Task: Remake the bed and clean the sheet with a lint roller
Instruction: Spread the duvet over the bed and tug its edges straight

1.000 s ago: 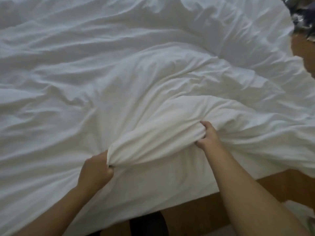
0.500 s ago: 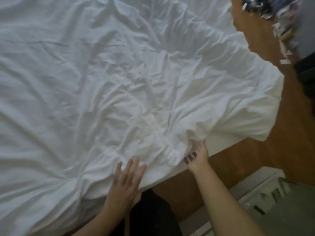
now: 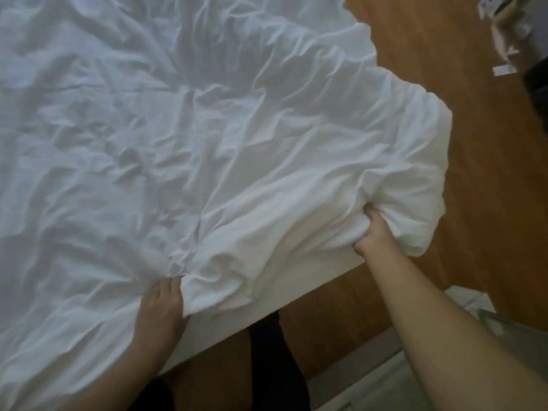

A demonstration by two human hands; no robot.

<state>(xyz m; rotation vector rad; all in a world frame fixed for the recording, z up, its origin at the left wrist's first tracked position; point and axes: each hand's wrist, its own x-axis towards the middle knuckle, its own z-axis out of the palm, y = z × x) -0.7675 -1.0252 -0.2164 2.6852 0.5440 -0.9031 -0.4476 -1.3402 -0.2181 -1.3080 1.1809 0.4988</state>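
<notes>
Wooden floor (image 3: 489,203) borders the bed's near corner, where my right hand (image 3: 374,232) grips bunched white duvet (image 3: 267,161) nearest that overhanging corner, my left hand (image 3: 161,307) clutching a fold further along the near edge.

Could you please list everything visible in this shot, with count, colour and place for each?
duvet: one, white, crumpled, spread over the bed, its corner bunched and overhanging at the right.
bed edge: one, white, running diagonally along the lower middle below the duvet.
floor: one, brown wood, right side and bottom.
paper scraps: several, pale, blurred, on the floor at top right.
dark object: one, black, at the right edge; cannot tell what it is.
pale panel: one, whitish grey, bottom right on the floor.
left hand: one, gripping a duvet fold near the bed edge.
right hand: one, gripping the bunched duvet corner.
</notes>
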